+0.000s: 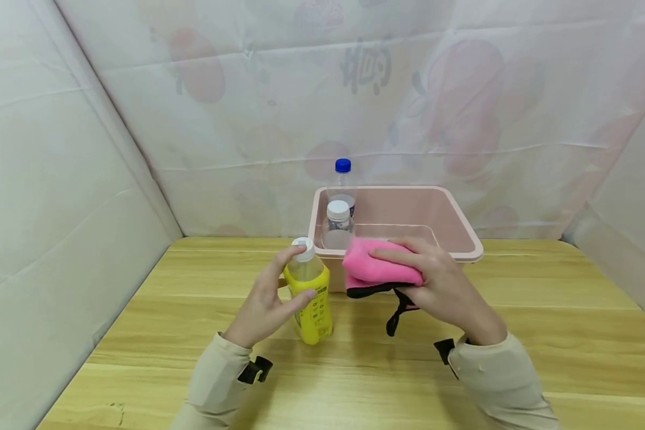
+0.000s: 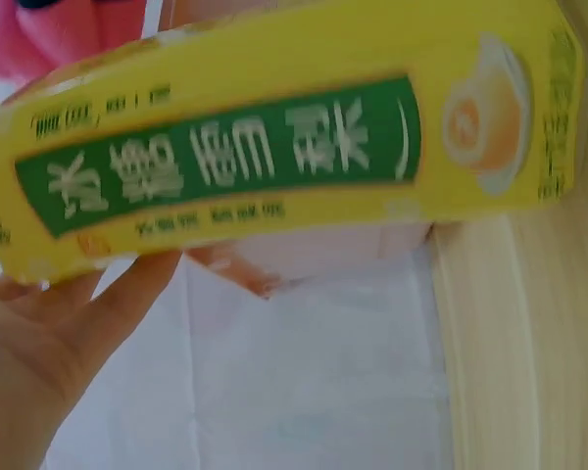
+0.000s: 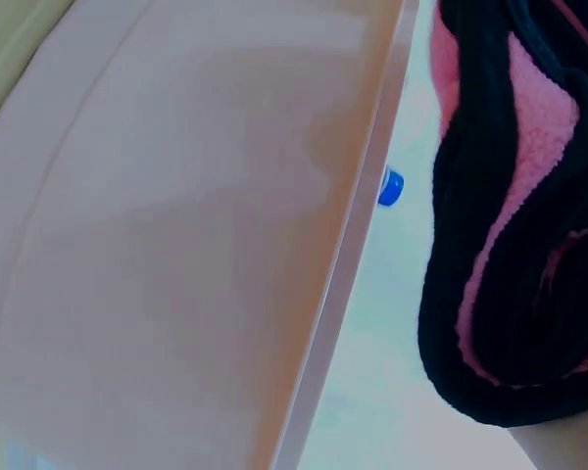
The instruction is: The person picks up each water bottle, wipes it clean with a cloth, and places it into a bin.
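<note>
My left hand (image 1: 264, 309) holds a plastic bottle (image 1: 315, 307) with a yellow label and white cap, thumb on the label and a finger near the cap. It leans slightly; whether its base touches the table cannot be told. The green label panel of the yellow bottle (image 2: 225, 147) fills the left wrist view. In my right hand (image 1: 442, 288) is a folded pink cloth (image 1: 381, 263) with black edging and a hanging black loop, above the near rim of a pink plastic basin (image 1: 464, 230). The right wrist view shows the rolled black edge of the cloth (image 3: 456, 245) close up.
Inside the basin, at its left end, stand a clear bottle with a blue cap (image 1: 343, 166) and a shorter one with a white cap (image 1: 338, 210). The basin is on a wooden table (image 1: 193, 352). A pale printed curtain (image 1: 269, 119) hangs behind, with plain sheets at both sides.
</note>
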A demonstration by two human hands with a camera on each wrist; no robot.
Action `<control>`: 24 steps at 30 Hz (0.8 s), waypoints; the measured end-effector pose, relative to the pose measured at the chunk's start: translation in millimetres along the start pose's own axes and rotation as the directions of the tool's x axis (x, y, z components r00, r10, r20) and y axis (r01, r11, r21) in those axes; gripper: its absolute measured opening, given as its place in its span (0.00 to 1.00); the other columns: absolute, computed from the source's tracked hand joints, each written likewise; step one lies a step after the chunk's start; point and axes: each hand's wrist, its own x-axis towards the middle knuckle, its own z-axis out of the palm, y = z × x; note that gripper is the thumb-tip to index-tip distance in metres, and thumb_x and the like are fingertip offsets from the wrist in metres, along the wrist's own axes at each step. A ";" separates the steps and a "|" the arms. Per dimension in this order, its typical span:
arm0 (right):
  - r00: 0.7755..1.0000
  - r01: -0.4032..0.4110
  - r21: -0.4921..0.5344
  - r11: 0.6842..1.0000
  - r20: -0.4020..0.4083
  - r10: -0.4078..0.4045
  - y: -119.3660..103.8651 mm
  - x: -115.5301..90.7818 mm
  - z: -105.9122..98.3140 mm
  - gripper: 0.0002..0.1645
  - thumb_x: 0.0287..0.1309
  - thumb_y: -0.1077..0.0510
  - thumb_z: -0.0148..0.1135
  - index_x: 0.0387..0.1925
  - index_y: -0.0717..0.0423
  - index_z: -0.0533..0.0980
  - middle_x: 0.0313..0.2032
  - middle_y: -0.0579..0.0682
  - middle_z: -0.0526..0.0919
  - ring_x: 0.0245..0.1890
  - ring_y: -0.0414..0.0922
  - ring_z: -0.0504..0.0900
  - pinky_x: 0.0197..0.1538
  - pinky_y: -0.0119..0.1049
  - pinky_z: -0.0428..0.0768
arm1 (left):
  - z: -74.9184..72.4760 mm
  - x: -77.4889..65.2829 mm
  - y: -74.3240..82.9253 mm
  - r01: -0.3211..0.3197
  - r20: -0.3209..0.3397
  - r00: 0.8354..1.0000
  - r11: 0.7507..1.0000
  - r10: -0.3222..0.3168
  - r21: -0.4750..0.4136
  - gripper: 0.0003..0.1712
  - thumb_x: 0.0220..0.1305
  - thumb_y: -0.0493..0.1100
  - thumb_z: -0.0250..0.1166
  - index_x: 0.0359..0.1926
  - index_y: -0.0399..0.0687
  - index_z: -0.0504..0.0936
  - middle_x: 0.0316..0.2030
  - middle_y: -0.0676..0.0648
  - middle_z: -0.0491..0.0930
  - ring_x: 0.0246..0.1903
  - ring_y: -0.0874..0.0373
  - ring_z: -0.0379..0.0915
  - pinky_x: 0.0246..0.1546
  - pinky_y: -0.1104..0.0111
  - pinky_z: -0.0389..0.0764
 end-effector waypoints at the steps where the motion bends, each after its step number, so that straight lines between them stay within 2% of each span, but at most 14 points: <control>1: 1.000 -0.005 0.009 1.000 -0.022 0.006 -1.1 0.4 1.4 0.40 0.37 0.80 0.63 0.55 0.52 0.84 0.52 0.54 0.83 0.52 0.55 0.79 0.46 0.51 0.81 | 1.7 0.5 0.1 -0.005 -0.005 1.000 1.000 0.005 -0.002 0.39 0.61 0.28 0.69 0.70 0.44 0.62 0.65 0.34 0.69 0.57 0.38 0.73 0.46 0.50 0.86; 7: 0.981 -0.034 0.116 0.993 -0.186 0.055 -9.1 4.3 12.0 0.36 0.42 0.78 0.72 0.56 0.56 0.83 0.53 0.55 0.83 0.55 0.53 0.75 0.57 0.33 0.73 | 4.4 2.0 -3.2 -0.030 -0.024 0.999 0.998 0.028 -0.059 0.40 0.60 0.24 0.69 0.70 0.45 0.63 0.61 0.35 0.65 0.59 0.39 0.70 0.53 0.47 0.82; 9: 0.970 -0.023 0.158 0.987 -0.235 0.061 -11.1 5.8 17.3 0.36 0.41 0.79 0.73 0.56 0.58 0.82 0.53 0.57 0.82 0.54 0.53 0.75 0.59 0.31 0.72 | 2.0 0.8 -5.0 -0.029 -0.011 1.000 0.997 0.028 -0.072 0.41 0.61 0.23 0.67 0.71 0.42 0.63 0.64 0.34 0.65 0.63 0.36 0.67 0.56 0.43 0.78; 12: 0.963 0.002 0.186 0.983 -0.265 0.049 -13.9 7.4 26.6 0.37 0.40 0.81 0.71 0.56 0.60 0.81 0.52 0.59 0.82 0.53 0.54 0.77 0.60 0.32 0.72 | -1.6 -1.2 -6.4 0.012 0.048 0.999 0.993 -0.006 -0.118 0.40 0.65 0.23 0.63 0.74 0.40 0.58 0.72 0.33 0.60 0.68 0.31 0.60 0.58 0.38 0.75; 15: 0.974 0.035 0.175 0.984 -0.227 0.006 -16.6 8.0 36.3 0.37 0.40 0.80 0.68 0.57 0.60 0.81 0.52 0.57 0.82 0.50 0.53 0.79 0.56 0.37 0.78 | -3.5 -2.6 -5.3 0.085 0.109 0.992 0.983 -0.068 -0.161 0.40 0.70 0.26 0.59 0.77 0.43 0.53 0.76 0.34 0.53 0.69 0.27 0.55 0.56 0.37 0.76; 18: 0.986 0.048 0.125 0.991 -0.167 -0.027 -18.8 7.4 42.7 0.35 0.40 0.79 0.67 0.55 0.58 0.83 0.51 0.55 0.82 0.45 0.51 0.82 0.47 0.41 0.84 | -3.7 -2.8 -4.1 0.125 0.128 0.987 0.975 -0.102 -0.186 0.39 0.72 0.28 0.57 0.78 0.45 0.51 0.77 0.34 0.50 0.69 0.25 0.54 0.55 0.37 0.77; 21: 0.992 0.045 0.079 0.996 -0.124 -0.035 -20.4 6.4 44.5 0.34 0.40 0.80 0.67 0.52 0.57 0.84 0.50 0.54 0.82 0.41 0.50 0.83 0.40 0.45 0.86 | -3.5 -2.6 -3.4 0.121 0.125 0.987 0.975 -0.099 -0.186 0.41 0.70 0.27 0.59 0.77 0.46 0.52 0.76 0.34 0.51 0.68 0.25 0.56 0.55 0.39 0.78; 24: 0.995 0.047 0.035 0.998 -0.093 -0.043 -21.5 5.8 43.2 0.34 0.37 0.81 0.64 0.49 0.57 0.86 0.48 0.53 0.82 0.37 0.48 0.83 0.35 0.43 0.85 | -3.4 -2.5 -3.9 0.098 0.123 0.989 0.979 -0.076 -0.177 0.43 0.68 0.25 0.62 0.77 0.46 0.53 0.75 0.33 0.53 0.67 0.26 0.58 0.53 0.41 0.80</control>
